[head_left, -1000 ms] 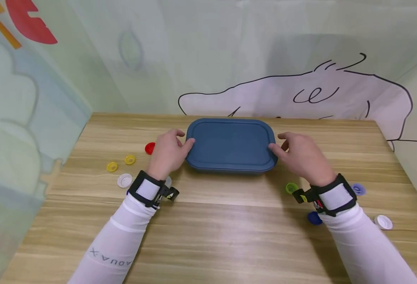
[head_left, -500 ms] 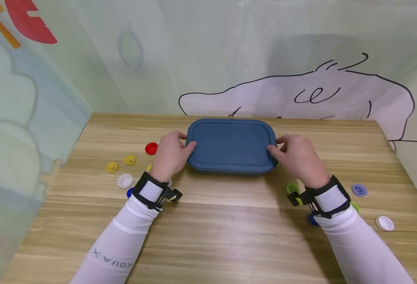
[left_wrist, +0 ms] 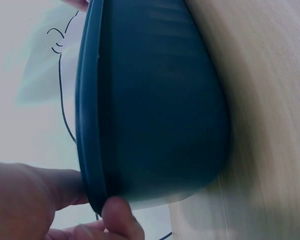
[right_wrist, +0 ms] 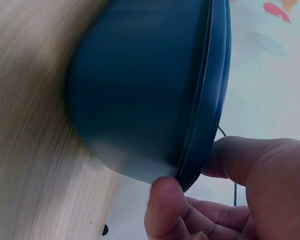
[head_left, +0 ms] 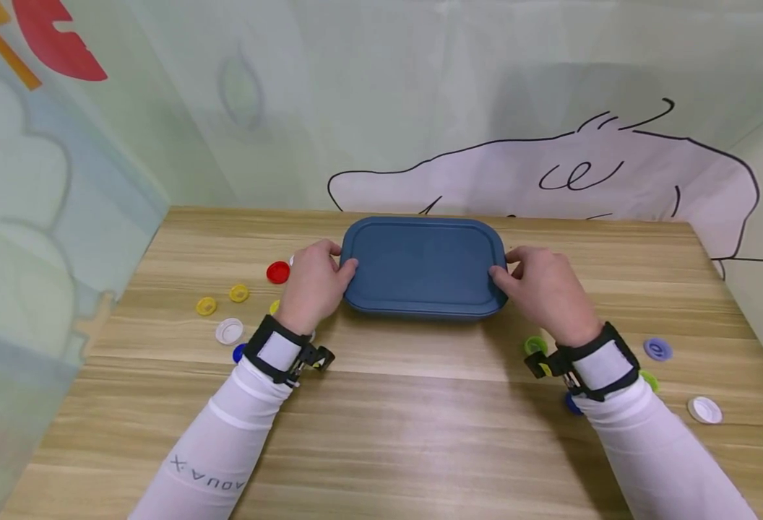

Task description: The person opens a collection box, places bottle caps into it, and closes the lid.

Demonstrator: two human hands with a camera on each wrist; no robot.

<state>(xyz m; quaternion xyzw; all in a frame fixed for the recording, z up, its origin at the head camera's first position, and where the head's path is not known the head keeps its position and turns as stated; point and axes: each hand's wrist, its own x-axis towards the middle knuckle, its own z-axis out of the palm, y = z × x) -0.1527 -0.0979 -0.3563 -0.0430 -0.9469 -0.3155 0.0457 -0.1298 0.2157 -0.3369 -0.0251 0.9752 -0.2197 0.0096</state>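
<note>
A dark blue rectangular container with a lid point(head_left: 424, 267) stands on the wooden table near its back edge. My left hand point(head_left: 313, 285) pinches the lid's rim at the left end, thumb on top and fingers beneath. At the opposite end my right hand point(head_left: 553, 292) grips the rim the same way. In the left wrist view the container's side wall point(left_wrist: 165, 100) rests on the table below the rim. The right wrist view shows the thumb over the lid edge point(right_wrist: 205, 125) and curled fingertips point(right_wrist: 165, 200) under it. What the container holds is hidden.
Left of the container lie a red cap point(head_left: 278, 272), yellow caps point(head_left: 239, 292), a white cap point(head_left: 229, 331) and a blue cap point(head_left: 239, 353). On the right are green point(head_left: 535, 346), purple point(head_left: 657, 349), white point(head_left: 705, 409) and partly covered blue caps point(head_left: 573, 403). A printed curtain point(head_left: 420, 94) hangs behind the table.
Both hands have closed in on the lid's ends and taken hold of its rim. The container looks to be in the same place. Over the last half second little has moved.
</note>
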